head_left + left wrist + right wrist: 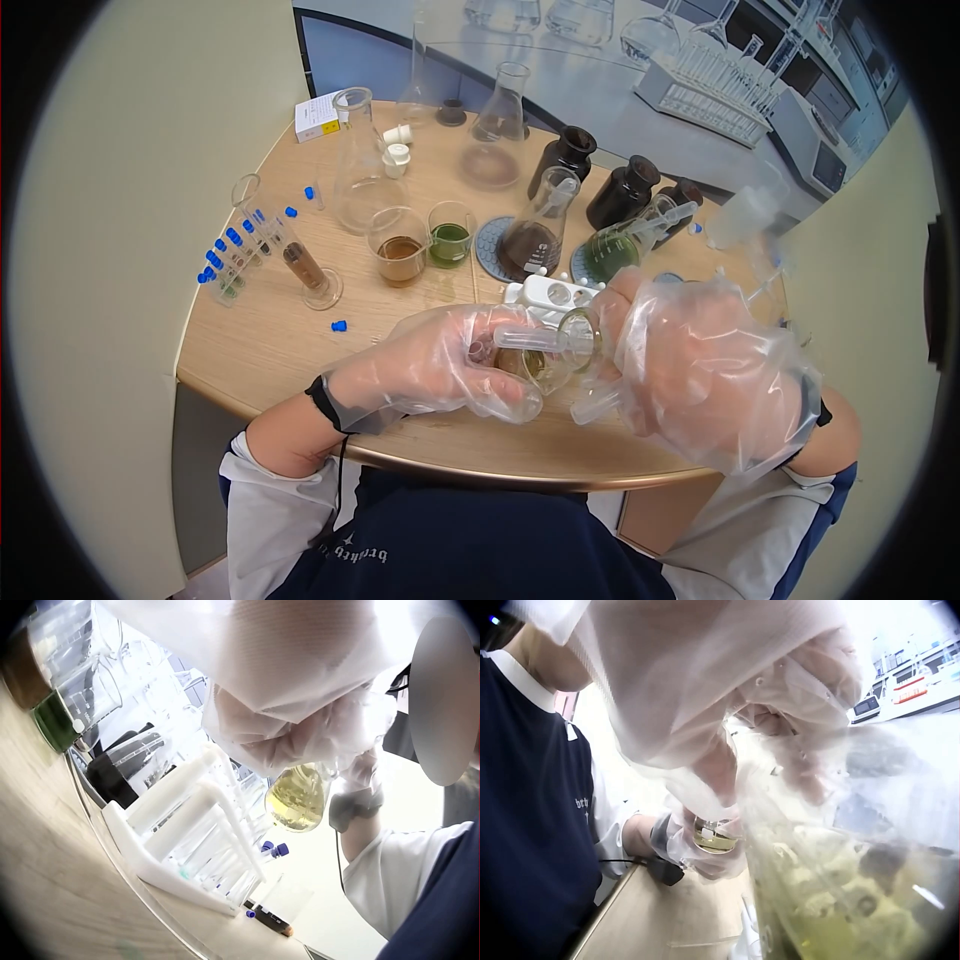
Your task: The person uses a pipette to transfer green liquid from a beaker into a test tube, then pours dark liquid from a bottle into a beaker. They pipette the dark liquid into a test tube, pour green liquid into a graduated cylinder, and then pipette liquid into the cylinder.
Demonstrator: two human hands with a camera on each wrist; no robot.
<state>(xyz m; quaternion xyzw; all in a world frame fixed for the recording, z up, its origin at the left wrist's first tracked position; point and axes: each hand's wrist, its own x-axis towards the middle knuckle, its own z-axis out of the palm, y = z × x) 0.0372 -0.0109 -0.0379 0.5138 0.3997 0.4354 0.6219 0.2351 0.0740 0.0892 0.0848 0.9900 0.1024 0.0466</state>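
My gloved left hand point(450, 360) curls round a small conical flask point(296, 799) of pale yellow liquid. The flask is tilted, its glass mouth towards the right hand. Across it in the head view lies a clear plastic tube point(530, 338). My gloved right hand point(705, 365) is curled just beside the flask mouth, and the end of a second clear tube point(597, 403) sticks out below its fingers; the rest is hidden in the glove. Behind both hands stands a white test tube rack point(555, 292), partly covered in the head view.
Farther back are a conical flask point(610, 255) of green liquid, another of brown point(530, 248), and dark bottles point(622, 195). Left are two beakers point(398, 258), a measuring cylinder point(303, 268), blue-capped vials point(225, 265) and a loose blue cap point(339, 326). The table edge point(470, 475) is close to the body.
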